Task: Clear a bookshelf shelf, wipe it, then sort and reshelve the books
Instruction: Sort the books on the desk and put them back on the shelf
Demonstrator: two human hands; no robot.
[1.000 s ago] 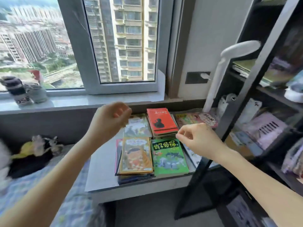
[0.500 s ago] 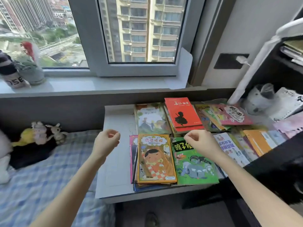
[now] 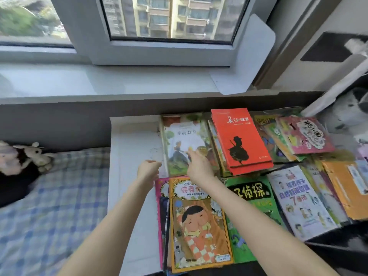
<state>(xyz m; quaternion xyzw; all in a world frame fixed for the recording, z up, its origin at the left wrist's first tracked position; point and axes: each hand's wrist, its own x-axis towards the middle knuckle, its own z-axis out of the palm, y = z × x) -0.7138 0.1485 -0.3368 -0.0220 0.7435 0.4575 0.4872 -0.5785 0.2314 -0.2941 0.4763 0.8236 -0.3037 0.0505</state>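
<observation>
From the head camera, I am seeing my left grip [image 3: 148, 170] curling on nothing above the white surface [image 3: 133, 148], just beside the green-and-white book [image 3: 185, 136]. My right grip [image 3: 199, 166] is hovering, fingers stretched out, over that book's lower cover.

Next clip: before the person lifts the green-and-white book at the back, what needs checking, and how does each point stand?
1. Right hand on green-and-white book: ok, fingers reach onto its cover.
2. Left hand free: cannot tell, fingers curled beside the book's left edge.
3. Cover unburdened: ok, only the hand lies on it.
4. Bare white tabletop to its left: ok.
5. Orange book pile squared: not ok, a pink book juts out left.
</observation>
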